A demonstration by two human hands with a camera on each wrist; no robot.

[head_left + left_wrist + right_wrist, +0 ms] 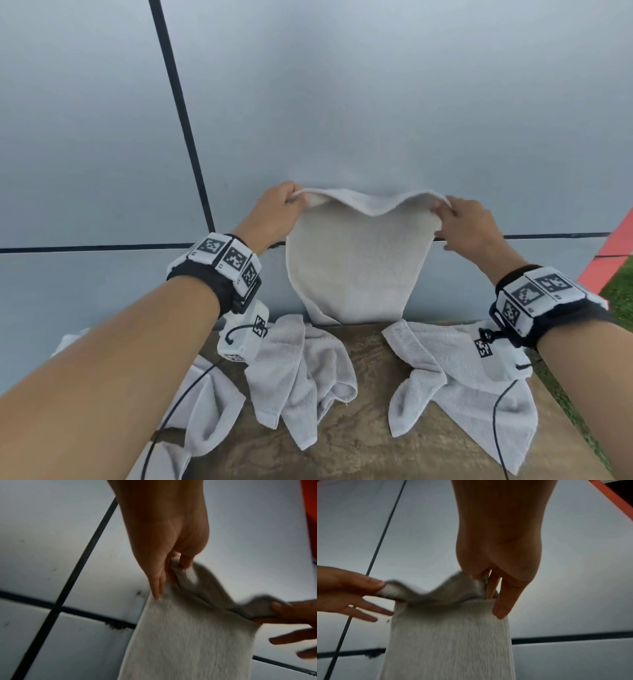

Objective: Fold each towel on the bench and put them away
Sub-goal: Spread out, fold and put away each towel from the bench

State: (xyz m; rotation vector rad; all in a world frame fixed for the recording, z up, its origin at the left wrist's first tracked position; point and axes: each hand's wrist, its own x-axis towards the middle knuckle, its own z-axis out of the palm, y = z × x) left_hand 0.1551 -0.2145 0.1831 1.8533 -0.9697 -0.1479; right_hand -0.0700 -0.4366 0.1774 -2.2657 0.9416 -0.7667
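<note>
Towel [356,267] hangs at 12 o'clock over the bench [370,428], held up by both top corners. Left hand [277,212] & right hand [469,226] each pinch a corner, thumb vs fingers. Risk: top edge sags btwn grips, so the fold may go crooked; a corner could slip. Three crumpled towels [301,370] wait at 6 o'clock.

The lower edge of the held towel [352,274] drops behind the back edge of the bench [376,438], so where it ends cannot be seen. In both wrist views its top hem smears with motion blur, and the frame bottom cuts the cloth off. The crumpled towel at far left [202,404] lies partly under the left forearm and runs out of frame. In the left wrist view, the right hand [295,627] is cropped at the edge; the right wrist view crops the left hand [342,592] likewise.
</note>
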